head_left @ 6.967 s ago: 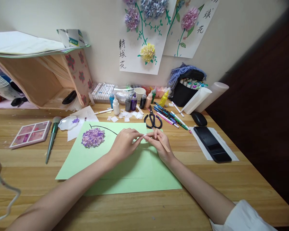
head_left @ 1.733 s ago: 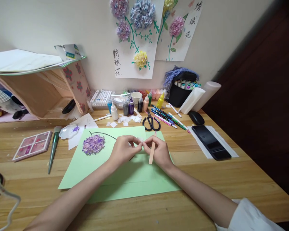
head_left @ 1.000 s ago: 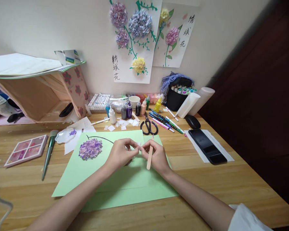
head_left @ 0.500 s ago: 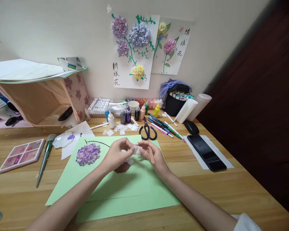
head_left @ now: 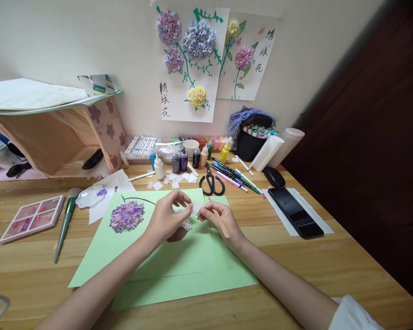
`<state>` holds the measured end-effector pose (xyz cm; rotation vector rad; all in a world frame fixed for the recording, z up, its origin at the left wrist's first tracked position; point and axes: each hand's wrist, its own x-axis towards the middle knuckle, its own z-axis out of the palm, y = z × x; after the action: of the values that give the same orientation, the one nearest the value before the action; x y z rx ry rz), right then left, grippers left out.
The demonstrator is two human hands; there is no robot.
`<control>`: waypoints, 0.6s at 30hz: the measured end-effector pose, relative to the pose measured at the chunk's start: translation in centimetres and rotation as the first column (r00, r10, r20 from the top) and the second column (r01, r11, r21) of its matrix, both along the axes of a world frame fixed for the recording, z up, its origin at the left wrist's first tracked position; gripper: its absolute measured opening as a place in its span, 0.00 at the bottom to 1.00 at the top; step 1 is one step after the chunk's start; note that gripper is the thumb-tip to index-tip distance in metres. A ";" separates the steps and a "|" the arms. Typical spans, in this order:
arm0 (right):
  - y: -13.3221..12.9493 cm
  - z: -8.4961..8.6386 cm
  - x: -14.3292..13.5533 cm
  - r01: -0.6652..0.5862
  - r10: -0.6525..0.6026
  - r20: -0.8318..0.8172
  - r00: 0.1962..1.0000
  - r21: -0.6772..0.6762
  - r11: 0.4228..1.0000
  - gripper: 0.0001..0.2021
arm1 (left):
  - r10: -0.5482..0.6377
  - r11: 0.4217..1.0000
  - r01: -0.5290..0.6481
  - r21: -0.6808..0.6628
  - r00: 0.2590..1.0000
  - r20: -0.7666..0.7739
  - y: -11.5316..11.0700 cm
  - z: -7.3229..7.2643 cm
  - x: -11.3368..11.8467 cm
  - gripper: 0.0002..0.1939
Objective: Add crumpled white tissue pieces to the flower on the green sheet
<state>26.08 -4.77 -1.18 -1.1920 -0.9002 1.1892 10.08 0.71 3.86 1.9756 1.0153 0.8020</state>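
Note:
Between my two hands is a small white paper square (head_left: 196, 208). My left hand (head_left: 170, 215) pinches its left side between thumb and forefinger. The fingertips of my right hand (head_left: 220, 217) are closed at its right edge, and a flat wooden craft stick (head_left: 220, 223) is held in the same hand, slanting across the fingers. Below my left hand sits a brown disc (head_left: 177, 235) with white ruffled bits (head_left: 186, 224) on it, partly hidden by the hand. Under both hands lie green paper sheets (head_left: 165, 263), with a purple ruffled paper flower (head_left: 127, 216) and a dark drawn stem at the left.
Behind the paper are black scissors (head_left: 212, 183), loose white squares (head_left: 157, 185), a row of paint bottles (head_left: 183, 161) and several pens (head_left: 232, 174). A phone (head_left: 296, 213) lies right; a brush (head_left: 66, 224), palette (head_left: 89, 197) and pink box (head_left: 32, 219) lie left.
The white square has turned more upright between my fingertips. My right fingers have curled in closer, and the craft stick has tilted further to the right. The view has shifted slightly.

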 end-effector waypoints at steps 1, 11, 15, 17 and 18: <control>0.0 -0.1 0.0 0.021 -0.021 0.012 1.000 0.004 1.000 0.15 | 0.018 0.996 -0.016 0.093 1.000 -0.015 -0.1 0.0 0.0 0.04; -0.2 -0.1 -0.1 0.059 -0.066 0.137 0.988 0.053 0.997 0.16 | -0.010 0.816 0.176 0.550 0.957 -0.290 -1.1 -1.0 0.2 0.07; -0.3 0.0 -0.2 0.043 -0.052 0.117 0.992 0.072 0.996 0.13 | -0.008 0.823 0.179 0.540 0.953 -0.303 -1.1 -1.4 0.1 0.06; -0.3 0.0 -0.2 0.048 -0.055 0.100 0.993 0.072 0.996 0.13 | 0.000 0.827 0.170 0.537 0.953 -0.301 -1.2 -1.5 0.1 0.07; -0.4 0.0 -0.2 0.055 -0.061 0.091 0.994 0.069 0.996 0.14 | 0.005 0.827 0.164 0.537 0.954 -0.299 -1.2 -1.5 0.1 0.07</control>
<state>25.84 -5.12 -1.16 -1.2197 -0.9618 1.0564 10.20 -0.46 2.32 2.6882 0.9132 0.8444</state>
